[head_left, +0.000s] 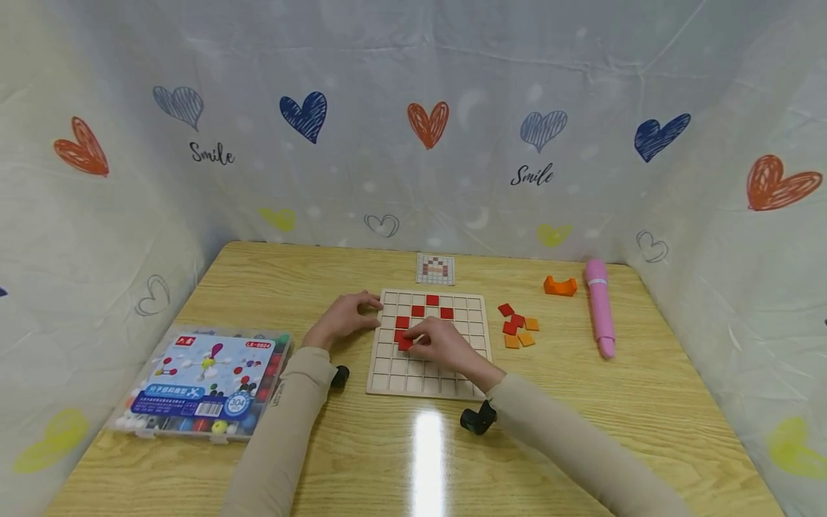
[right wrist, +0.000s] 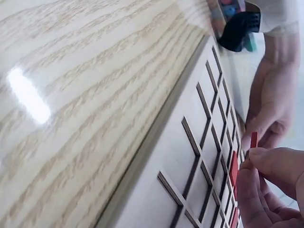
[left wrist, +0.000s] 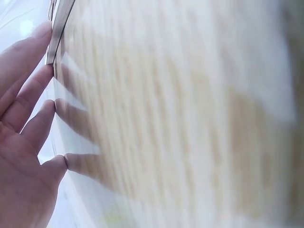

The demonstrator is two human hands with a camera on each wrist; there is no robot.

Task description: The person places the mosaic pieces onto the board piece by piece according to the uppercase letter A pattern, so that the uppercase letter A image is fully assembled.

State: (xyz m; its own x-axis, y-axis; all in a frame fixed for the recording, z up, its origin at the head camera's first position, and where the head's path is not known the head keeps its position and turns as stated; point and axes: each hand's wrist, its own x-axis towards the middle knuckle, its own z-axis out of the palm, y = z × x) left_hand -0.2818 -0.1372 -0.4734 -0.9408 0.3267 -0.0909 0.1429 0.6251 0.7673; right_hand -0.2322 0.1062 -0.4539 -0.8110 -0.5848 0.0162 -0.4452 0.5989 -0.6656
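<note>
A wooden grid board point(head_left: 388, 384) lies on the table with several red square tiles point(head_left: 432, 300) in its cells. My right hand point(head_left: 449, 348) is over the board's left middle part, pinching a red tile point(right wrist: 254, 139) between thumb and fingertip. In the right wrist view that tile stands on edge, above the grid. My left hand point(head_left: 349, 316) rests beside the board, its loosely bent fingers touching the left edge and the tabletop. To the board's right lie loose red tiles point(head_left: 506, 309) and orange tiles point(head_left: 531, 324). Behind the board is a small printed pattern card point(head_left: 436, 269).
At the left is a clear plastic box point(head_left: 207, 380) of colourful molecule-model parts, close to the left forearm. A pink pen-shaped object point(head_left: 601, 309) and an orange holder point(head_left: 560, 286) lie at the far right. A patterned curtain point(head_left: 362, 179) encloses the table's back and sides.
</note>
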